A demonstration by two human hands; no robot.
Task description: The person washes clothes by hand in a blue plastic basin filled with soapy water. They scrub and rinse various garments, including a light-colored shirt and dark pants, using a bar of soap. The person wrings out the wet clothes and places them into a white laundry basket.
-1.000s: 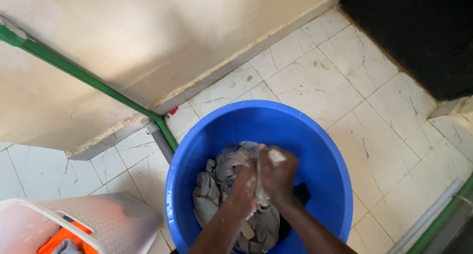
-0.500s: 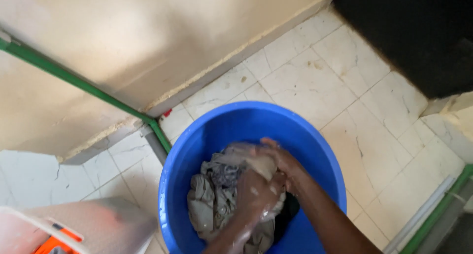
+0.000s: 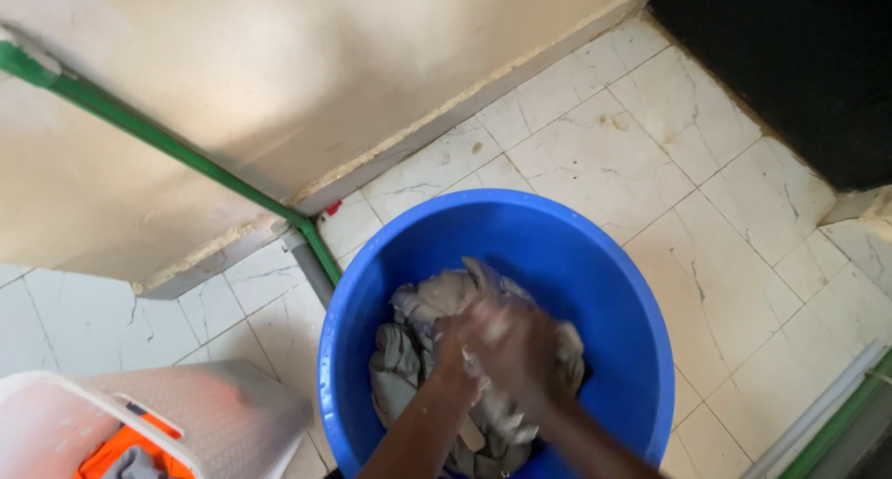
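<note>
Together, two hands, left hand (image 3: pixel 462 349) and right hand (image 3: pixel 528 347), grip one grey cloth (image 3: pixel 418 335) in one blue basin (image 3: pixel 595 256).

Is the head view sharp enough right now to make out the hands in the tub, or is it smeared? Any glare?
Head view: both hands, left hand and right hand, are motion-blurred over the grey cloth, so fingers cannot be told apart. The blue tub rim and the floor tiles are sharp. Light is soft daylight, with no hard glare; the white basket at lower left looks hazy.
</note>
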